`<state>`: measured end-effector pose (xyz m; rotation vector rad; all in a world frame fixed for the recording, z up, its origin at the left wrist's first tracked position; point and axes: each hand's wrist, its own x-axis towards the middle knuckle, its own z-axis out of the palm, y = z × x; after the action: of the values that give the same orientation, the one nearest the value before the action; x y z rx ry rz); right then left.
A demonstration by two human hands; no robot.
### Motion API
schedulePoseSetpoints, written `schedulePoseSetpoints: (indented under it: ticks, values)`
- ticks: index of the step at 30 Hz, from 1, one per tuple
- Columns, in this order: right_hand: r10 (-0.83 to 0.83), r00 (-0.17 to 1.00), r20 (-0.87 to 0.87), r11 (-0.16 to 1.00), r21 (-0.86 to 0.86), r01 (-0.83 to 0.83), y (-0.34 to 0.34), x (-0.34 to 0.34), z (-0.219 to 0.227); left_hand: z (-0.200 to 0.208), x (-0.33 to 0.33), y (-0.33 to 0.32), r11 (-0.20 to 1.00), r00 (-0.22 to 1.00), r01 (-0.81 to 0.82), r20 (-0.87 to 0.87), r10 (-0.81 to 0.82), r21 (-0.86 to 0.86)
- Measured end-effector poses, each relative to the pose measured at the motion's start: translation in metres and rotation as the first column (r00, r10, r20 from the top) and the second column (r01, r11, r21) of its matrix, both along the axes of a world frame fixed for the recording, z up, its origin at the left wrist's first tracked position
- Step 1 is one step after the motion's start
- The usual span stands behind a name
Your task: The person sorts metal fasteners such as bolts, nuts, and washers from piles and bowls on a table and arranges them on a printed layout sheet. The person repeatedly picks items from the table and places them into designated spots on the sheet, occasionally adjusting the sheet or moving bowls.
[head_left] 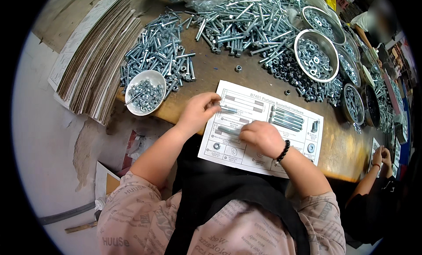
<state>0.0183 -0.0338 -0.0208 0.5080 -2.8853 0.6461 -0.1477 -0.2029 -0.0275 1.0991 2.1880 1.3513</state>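
Note:
A white printed sheet [281,167] with hardware pictures lies in front of me at the table edge. My left hand [198,110] rests over its upper left, thumb and fingers pinched at the end of a bolt [228,109]. My right hand [263,139], a black bead bracelet at its wrist, is over the middle, fingers closed around the right end of another bolt [228,130]. Several long bolts [286,119] lie side by side on the right of the sheet. Beyond them is a short metal piece [315,126], with a washer [311,147] below it. A nut [216,146] appears at lower left.
Heaps of bolts [246,22] cover the table's back. A white bowl of nuts [128,99] stands left, beside a tall paper stack [94,57]. Metal bowls of washers [299,63] and dark nuts [292,72] are at right. A co-worker's hands [381,157] show far right.

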Motion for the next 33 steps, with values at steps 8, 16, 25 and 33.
schedulePoseSetpoints:
  ticks: [8, 16, 25, 33]
  values:
    - [-0.191, 0.976, -0.104, 0.98, 0.04, 0.196, -0.017, 0.01, -0.007, -0.007, 0.004, -0.016, 0.939, 0.909, 0.254, -0.274, -0.313, -0.23]
    - [-0.266, 0.964, -0.008, 0.964, 0.025, 0.266, -0.017, 0.011, -0.004, -0.002, 0.009, -0.023, 0.895, 0.867, 0.335, -0.276, -0.415, -0.295]
    - [-0.421, 0.907, -0.024, 0.905, -0.069, 0.419, 0.015, 0.011, 0.013, -0.003, 0.014, -0.019, 0.888, 0.824, 0.36, -0.348, -0.447, -0.287]
    - [-0.587, 0.804, -0.089, 0.809, -0.086, 0.581, 0.068, 0.033, 0.033, -0.001, 0.015, -0.018, 0.891, 0.84, 0.356, -0.322, -0.437, -0.281]
